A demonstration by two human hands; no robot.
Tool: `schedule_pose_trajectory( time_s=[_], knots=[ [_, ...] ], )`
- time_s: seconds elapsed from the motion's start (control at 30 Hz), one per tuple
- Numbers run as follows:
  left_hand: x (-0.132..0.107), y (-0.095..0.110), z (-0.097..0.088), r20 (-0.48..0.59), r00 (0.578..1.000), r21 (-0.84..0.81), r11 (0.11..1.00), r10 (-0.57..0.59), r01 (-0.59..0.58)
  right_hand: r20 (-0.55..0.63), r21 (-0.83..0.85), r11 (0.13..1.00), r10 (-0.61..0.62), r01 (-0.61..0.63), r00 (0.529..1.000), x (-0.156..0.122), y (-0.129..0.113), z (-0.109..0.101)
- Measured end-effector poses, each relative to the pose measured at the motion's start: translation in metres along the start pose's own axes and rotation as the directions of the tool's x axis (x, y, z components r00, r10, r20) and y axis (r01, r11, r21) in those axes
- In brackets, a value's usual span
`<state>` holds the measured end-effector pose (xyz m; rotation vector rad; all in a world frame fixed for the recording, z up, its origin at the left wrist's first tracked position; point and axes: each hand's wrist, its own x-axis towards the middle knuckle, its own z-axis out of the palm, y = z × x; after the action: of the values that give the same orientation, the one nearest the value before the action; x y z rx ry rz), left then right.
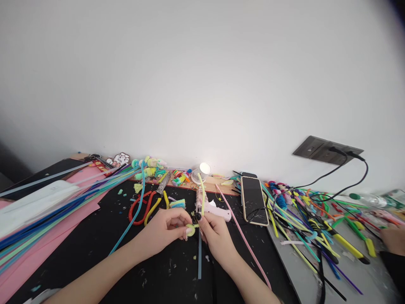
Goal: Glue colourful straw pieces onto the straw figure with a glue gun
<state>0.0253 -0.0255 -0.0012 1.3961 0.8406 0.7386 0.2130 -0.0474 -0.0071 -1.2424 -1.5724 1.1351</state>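
Note:
A pale yellow pipe cleaner (pixel 203 192) stands up from between my two hands, its lower end wound into a small coil. My left hand (pixel 163 230) pinches that coil between thumb and fingers. Close beside it, my right hand (pixel 220 238) is closed on the strand where it leaves the coil. Just behind my hands lies a pale pink glue gun (pixel 218 210), partly hidden by them. Below my hands a bluish stick (pixel 199 261) lies on the black mat. Red-handled scissors (pixel 134 211) rest to the left of my left hand.
A small lit lamp (pixel 205 169) stands by the wall. To the right are a phone (pixel 254 200), tangled pipe cleaners, yellow-black pliers (pixel 344 242) and cords running to a wall socket (pixel 327 150). Another person's hand (pixel 394 238) shows far right. Pink sheets (pixel 79 211) and bundled pipe cleaners lie left.

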Motion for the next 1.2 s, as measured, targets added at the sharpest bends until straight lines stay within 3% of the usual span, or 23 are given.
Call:
schedule_pose_trajectory(
  time_s=[0.27,0.37,0.47,0.53,0.63,0.73,0.87,1.0,1.2],
  knots=[
    [-0.002,0.002,0.002,0.048,0.999,0.055,0.998,-0.007,0.004,0.016,0.015,1.000,-0.009,0.009,1.000,0.000,0.002,-0.001],
    [0.001,0.000,0.002,-0.019,1.000,-0.026,0.999,0.025,-0.025,-0.054,-0.141,0.986,-0.092,0.084,0.994,0.000,0.000,-0.009],
    [0.004,-0.001,-0.001,-0.129,0.991,-0.117,0.992,0.033,-0.048,-0.210,-0.453,0.881,-0.256,0.138,0.944,0.003,-0.001,-0.019],
    [0.006,0.001,-0.003,-0.187,0.982,-0.164,0.985,0.025,-0.056,-0.257,-0.645,0.761,-0.292,0.062,0.921,0.004,0.001,-0.024],
    [0.005,0.007,-0.004,-0.241,0.970,-0.207,0.977,0.004,-0.055,-0.258,-0.805,0.585,-0.195,-0.099,0.946,0.006,0.006,-0.026],
    [0.003,0.013,-0.003,-0.263,0.964,-0.224,0.974,-0.027,-0.034,-0.218,-0.848,0.506,-0.061,-0.158,0.974,0.008,0.009,-0.026],
    [0.002,0.016,-0.003,-0.279,0.960,-0.236,0.971,-0.021,-0.047,-0.213,-0.833,0.523,0.001,-0.182,0.977,0.009,0.006,-0.027],
    [0.003,0.011,-0.005,-0.313,0.950,-0.240,0.968,-0.009,-0.070,-0.245,-0.787,0.594,-0.055,-0.166,0.968,0.011,0.004,-0.030],
    [0.005,0.005,-0.011,-0.421,0.907,-0.201,0.971,0.031,-0.127,-0.245,-0.538,0.833,-0.303,0.130,0.921,0.014,0.010,-0.036]
  ],
)
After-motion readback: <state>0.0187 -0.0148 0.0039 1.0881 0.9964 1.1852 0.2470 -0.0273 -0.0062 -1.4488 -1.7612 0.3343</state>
